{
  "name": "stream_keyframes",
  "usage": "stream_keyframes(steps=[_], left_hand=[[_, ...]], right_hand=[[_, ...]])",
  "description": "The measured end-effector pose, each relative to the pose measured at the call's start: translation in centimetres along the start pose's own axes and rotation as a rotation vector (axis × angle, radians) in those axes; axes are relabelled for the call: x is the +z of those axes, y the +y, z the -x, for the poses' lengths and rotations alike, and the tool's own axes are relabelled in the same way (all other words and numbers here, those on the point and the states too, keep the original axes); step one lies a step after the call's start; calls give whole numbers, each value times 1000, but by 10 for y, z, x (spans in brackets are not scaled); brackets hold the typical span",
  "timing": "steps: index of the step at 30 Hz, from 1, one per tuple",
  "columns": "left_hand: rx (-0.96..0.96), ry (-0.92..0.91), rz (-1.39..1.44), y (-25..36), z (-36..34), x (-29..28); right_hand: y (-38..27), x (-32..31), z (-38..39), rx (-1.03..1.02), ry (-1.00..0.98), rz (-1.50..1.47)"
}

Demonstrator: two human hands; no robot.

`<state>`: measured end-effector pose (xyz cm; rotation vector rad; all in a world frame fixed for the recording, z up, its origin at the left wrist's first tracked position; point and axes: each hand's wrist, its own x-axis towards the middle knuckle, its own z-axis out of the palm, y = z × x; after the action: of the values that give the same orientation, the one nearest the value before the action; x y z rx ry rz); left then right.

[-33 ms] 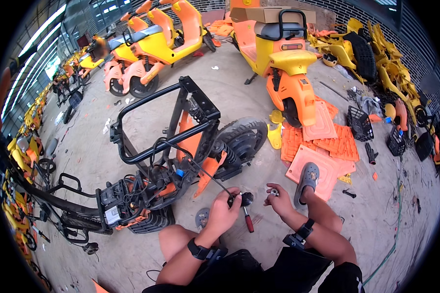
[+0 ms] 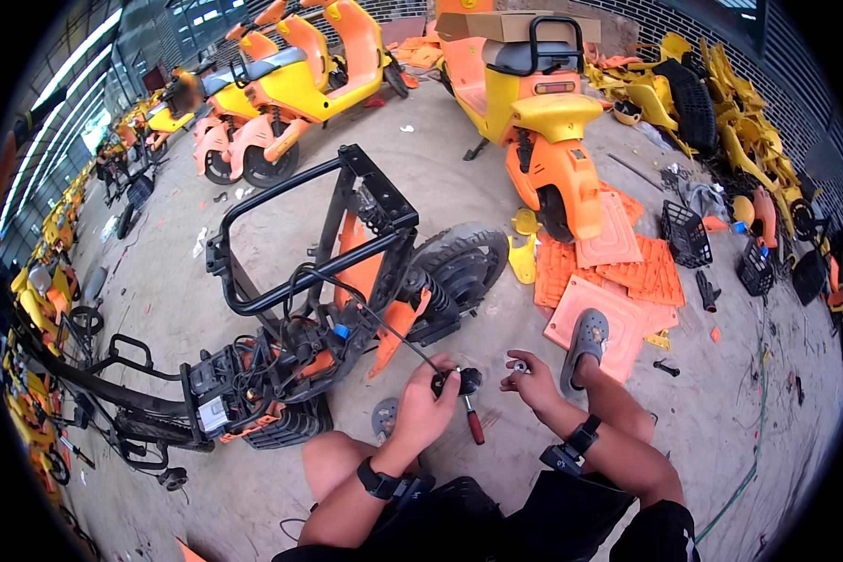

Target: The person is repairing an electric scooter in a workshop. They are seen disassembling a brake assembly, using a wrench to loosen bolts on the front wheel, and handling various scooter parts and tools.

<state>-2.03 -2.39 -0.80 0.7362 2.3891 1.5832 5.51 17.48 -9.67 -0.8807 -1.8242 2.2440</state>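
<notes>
My left hand (image 2: pixel 431 403) is closed around a small black part (image 2: pixel 449 379) at the end of a black cable running down from the stripped scooter frame (image 2: pixel 314 244). To its right, my right hand (image 2: pixel 534 384) pinches a small silver metal piece (image 2: pixel 521 367), with some fingers partly extended. Between the two hands, a tool with a red handle (image 2: pixel 476 426) and metal shaft lies beside a dark round object (image 2: pixel 469 379), partly behind my left fingers. The frame's rear wheel (image 2: pixel 464 262) and orange panel (image 2: pixel 389 337) are just beyond my hands.
An orange-yellow scooter (image 2: pixel 553 122) stands ahead near stacked orange panels (image 2: pixel 595 323). More scooters (image 2: pixel 290 84) stand at back left. Yellow body parts (image 2: pixel 721 103), black baskets (image 2: pixel 686 234) and a green hose (image 2: pixel 749 468) lie at right. My foot in a grey clog (image 2: pixel 590 337) rests on a panel.
The view has shifted very slightly, so the surroundings sit a little left and higher. My hands and what they hold look the same.
</notes>
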Motion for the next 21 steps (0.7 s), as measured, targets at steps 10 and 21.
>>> stream_keyframes(steps=[10,21], left_hand=[[14,178,397,-6,4,-30],[-137,225,448,0,3,-49]], right_hand=[[45,28,-65,28,215,-238],[76,66,-141,-187,550,135]])
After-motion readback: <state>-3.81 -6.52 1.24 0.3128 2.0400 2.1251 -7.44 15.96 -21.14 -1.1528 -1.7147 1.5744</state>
